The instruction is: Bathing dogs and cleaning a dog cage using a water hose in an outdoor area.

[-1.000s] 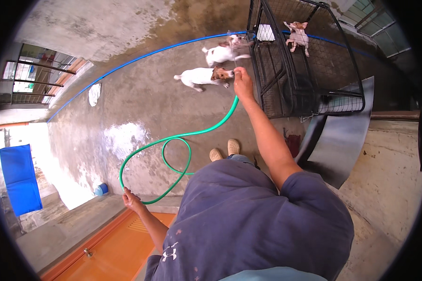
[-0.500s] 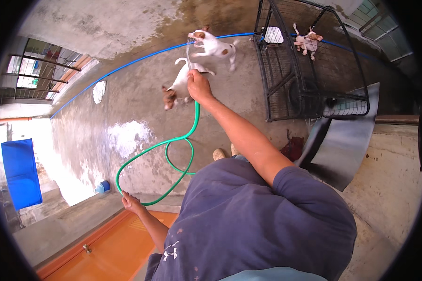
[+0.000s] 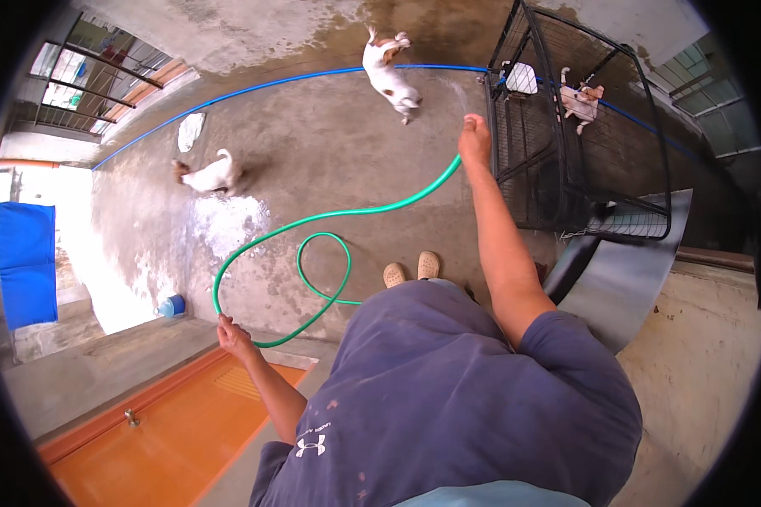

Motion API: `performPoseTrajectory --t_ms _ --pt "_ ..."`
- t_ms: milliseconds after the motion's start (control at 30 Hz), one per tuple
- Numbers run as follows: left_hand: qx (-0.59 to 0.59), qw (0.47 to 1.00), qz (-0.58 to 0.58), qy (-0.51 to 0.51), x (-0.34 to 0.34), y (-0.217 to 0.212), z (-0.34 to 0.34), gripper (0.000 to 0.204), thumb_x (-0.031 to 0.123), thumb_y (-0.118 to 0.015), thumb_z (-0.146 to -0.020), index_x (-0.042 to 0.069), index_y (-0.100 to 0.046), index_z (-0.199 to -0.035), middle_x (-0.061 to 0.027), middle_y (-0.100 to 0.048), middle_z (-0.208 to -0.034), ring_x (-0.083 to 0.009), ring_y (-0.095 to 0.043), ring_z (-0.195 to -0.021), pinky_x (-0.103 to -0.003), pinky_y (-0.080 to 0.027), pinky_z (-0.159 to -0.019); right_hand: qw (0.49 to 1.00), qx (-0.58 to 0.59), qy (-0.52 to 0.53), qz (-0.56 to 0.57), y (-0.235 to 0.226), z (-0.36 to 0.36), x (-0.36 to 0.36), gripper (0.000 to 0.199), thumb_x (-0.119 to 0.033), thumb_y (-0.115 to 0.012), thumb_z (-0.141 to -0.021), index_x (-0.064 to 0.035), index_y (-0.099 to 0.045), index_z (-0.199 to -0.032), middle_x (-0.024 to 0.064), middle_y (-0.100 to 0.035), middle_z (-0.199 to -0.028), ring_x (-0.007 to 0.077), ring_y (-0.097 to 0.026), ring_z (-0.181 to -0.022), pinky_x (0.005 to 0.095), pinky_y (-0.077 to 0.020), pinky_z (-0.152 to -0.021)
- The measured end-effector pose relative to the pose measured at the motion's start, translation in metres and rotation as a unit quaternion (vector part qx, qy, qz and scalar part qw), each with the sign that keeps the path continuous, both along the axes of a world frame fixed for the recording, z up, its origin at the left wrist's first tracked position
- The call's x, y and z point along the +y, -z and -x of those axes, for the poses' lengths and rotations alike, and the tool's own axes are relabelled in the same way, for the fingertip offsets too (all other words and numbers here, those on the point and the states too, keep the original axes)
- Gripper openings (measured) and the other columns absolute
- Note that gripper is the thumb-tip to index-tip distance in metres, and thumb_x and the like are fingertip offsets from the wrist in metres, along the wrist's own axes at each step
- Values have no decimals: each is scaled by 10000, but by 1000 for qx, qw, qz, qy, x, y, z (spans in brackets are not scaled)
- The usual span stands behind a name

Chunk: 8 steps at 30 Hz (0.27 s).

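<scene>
A green garden hose curves in loops across the wet concrete. My right hand, stretched far forward beside the cage, is closed round its end, and a thin spray of water leaves it toward the wall. At the lower left my left hand grips another length of the same hose. One white dog with brown patches stands reared up near the wall, ahead of my right hand. Another white dog with a brown head is off to the left, near a shiny wet patch.
A black wire cage stands at the right, with a third dog seen through its bars. A blue pipe runs along the wall base. An orange door, a blue container and a grey sheet lie around me.
My right hand has swung right with the hose end, away from the dogs. One dog has run left; the other has turned and reared by the wall. My left hand keeps its grip.
</scene>
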<state>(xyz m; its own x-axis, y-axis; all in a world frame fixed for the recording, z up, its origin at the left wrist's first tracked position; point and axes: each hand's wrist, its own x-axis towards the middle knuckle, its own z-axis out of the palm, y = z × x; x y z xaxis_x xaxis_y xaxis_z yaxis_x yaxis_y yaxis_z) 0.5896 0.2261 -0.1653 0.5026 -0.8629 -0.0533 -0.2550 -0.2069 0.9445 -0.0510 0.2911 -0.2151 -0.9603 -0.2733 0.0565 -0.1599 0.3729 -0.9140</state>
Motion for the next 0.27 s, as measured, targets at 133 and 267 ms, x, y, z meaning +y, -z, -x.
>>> performPoseTrajectory --t_ms 133,267 --pt "23 998 -9 57 -13 -1 29 331 376 -598 -935 71 -562 -811 82 -342 -501 -15 -282 -398 -204 -190 -368 1000 -3 18 -18 -1 15 35 271 -242 -480 -941 -50 -620 -1071 202 -662 -1003 368 -622 -973 421 -465 -858" --pt "30 996 -8 87 -24 8 39 323 370 -615 -928 70 -570 -819 87 -339 -503 -6 -275 -400 -203 -178 -365 998 24 54 -3 1 19 57 260 -241 -495 -932 -47 -634 -1034 169 -667 -923 279 -638 -872 380 -477 -801"
